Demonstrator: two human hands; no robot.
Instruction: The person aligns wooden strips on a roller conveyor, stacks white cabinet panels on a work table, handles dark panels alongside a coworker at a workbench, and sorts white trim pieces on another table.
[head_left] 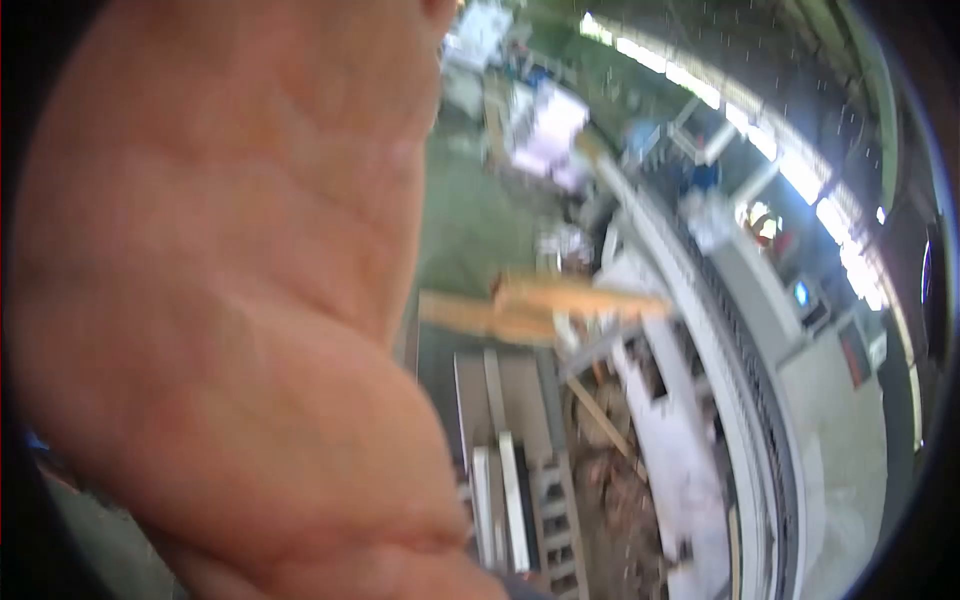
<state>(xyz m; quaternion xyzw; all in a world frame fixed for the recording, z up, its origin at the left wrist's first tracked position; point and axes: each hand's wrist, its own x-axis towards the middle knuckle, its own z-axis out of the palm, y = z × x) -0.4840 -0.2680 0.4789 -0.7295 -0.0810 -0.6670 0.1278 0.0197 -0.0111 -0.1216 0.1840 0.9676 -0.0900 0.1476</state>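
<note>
Very close to the camera, my left hand [240, 330] fills the left half of the head view. I judge it to be the left one only by where it is. Palm skin and creases show, out of focus. Its fingers run out of the view at the top, so I cannot see whether they are spread or closed, or what they touch. My right hand is not in view. Beyond the palm, some blurred light-brown wooden pieces [575, 298] lie across a pale machine frame.
A long, pale rail [715, 340] curves down the right, beside a grey machine cabinet [830, 440] and a small lit screen [802, 293]. Below centre stands a grey rack [505, 400] with long strips. Debris [610, 500] lies under the machine. Bright windows line the upper right.
</note>
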